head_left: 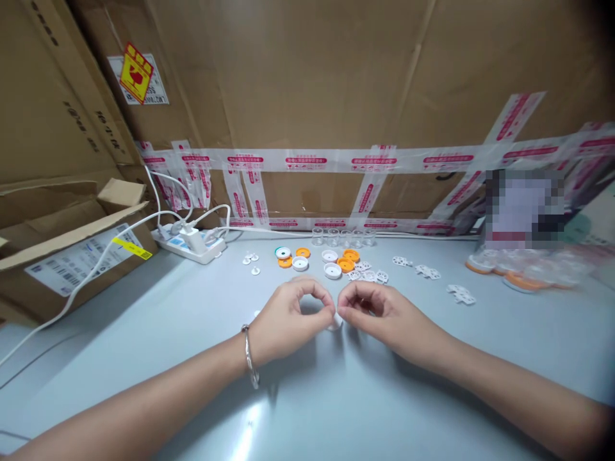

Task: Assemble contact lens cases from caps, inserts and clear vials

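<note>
My left hand (295, 317) and my right hand (384, 314) meet over the middle of the table, each with thumb and index finger pinched. Between and just below the fingertips shows a small white round part (335, 323); the fingers cover most of it. Beyond my hands lie white round caps (300, 263) and orange round caps (346, 264). Thin white cut-out pieces (369, 276) are in a loose pile beside them. Several small white pegs with round bases (255, 271) stand to the left. Another white bit (257, 314) is partly hidden behind my left wrist.
Clear plastic cups (334, 237) stand in a row at the back. More white cut-out pieces (461, 294) and clear containers with orange bases (521, 282) lie right. A power strip (192, 246) with white cables and an open carton (81, 250) are left. A large cardboard box (298, 83) walls the back.
</note>
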A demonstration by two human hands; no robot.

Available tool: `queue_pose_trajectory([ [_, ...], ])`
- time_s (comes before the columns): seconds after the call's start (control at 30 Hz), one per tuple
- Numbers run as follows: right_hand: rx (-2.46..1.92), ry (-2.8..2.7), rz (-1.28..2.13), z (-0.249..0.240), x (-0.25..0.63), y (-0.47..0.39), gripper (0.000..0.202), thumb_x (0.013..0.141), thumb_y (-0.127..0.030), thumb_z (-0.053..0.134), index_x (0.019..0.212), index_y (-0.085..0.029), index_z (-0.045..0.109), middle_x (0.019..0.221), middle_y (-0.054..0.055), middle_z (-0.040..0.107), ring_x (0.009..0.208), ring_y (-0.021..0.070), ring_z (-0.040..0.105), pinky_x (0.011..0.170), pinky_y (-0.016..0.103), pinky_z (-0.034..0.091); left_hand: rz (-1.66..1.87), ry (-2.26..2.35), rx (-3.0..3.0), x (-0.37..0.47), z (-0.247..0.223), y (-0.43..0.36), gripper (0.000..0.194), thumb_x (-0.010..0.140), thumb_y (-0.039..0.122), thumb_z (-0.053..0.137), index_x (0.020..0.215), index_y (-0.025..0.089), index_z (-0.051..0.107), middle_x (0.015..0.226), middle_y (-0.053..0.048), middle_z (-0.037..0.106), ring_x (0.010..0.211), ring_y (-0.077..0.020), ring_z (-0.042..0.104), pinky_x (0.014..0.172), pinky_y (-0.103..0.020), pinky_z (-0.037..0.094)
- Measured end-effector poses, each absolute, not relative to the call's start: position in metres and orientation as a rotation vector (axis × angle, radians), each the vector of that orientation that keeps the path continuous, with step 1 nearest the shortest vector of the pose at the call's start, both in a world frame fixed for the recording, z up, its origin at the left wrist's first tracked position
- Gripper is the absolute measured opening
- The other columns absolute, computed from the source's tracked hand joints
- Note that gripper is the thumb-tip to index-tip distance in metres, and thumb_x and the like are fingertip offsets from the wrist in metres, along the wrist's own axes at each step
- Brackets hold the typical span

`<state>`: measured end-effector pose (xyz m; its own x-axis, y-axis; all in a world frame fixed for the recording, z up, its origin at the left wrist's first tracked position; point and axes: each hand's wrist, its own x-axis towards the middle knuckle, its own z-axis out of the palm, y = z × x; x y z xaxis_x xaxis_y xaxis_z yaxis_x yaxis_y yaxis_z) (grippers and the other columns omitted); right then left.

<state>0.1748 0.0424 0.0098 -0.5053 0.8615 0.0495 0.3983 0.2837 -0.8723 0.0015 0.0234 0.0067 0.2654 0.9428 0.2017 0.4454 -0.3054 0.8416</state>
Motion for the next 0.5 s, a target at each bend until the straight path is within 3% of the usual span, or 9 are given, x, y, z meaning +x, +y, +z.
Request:
queue_pose_trajectory([
  [0.1,-1.196,-2.050,1.163,0.006,0.175,0.046,0.010,0.074,-0.026,0.054,0.070,-0.018,0.058,0.060,-0.003,0.049,0.053,0.0097,0.038,0.049,0.022,0.031,0.960,1.317,1.973,0.002,0.002,0.027,0.003,0.070,0.018,0.061,0.067,0.017,0.062,0.101,-0.006,0.055,0.104,-0.0210,0.050,0.096,-0.043,0.035],
  [0.2,-1.293,-2.089,1.122,0.002,0.175,0.049,0.009,0.071,-0.025,0.055,0.070,-0.019,0.062,0.067,-0.002,0.052,0.058,0.0113,0.043,0.053,0.024,0.034,0.836,1.387,2.017,0.003,-0.004,0.030,0.005,0.069,0.021,0.062,0.066,0.018,0.064,0.100,-0.007,0.054,0.106,-0.0245,0.048,0.096,-0.050,0.033],
  [0.33,-1.341,-2.128,1.044,-0.004,0.174,0.050,0.013,0.070,-0.027,0.055,0.070,-0.020,0.065,0.081,0.002,0.056,0.069,0.0148,0.050,0.063,0.028,0.040,0.760,1.461,2.031,0.003,-0.007,0.032,0.004,0.068,0.021,0.063,0.066,0.019,0.065,0.099,-0.007,0.055,0.104,-0.0252,0.048,0.094,-0.049,0.034],
  [0.5,-1.324,-2.126,1.013,-0.010,0.171,0.054,0.014,0.071,-0.026,0.053,0.071,-0.019,0.065,0.083,0.003,0.057,0.076,0.0169,0.053,0.070,0.029,0.041,0.725,1.529,1.989,0.004,-0.009,0.035,0.005,0.067,0.023,0.062,0.066,0.020,0.066,0.100,-0.006,0.054,0.105,-0.0248,0.046,0.094,-0.046,0.033],
])
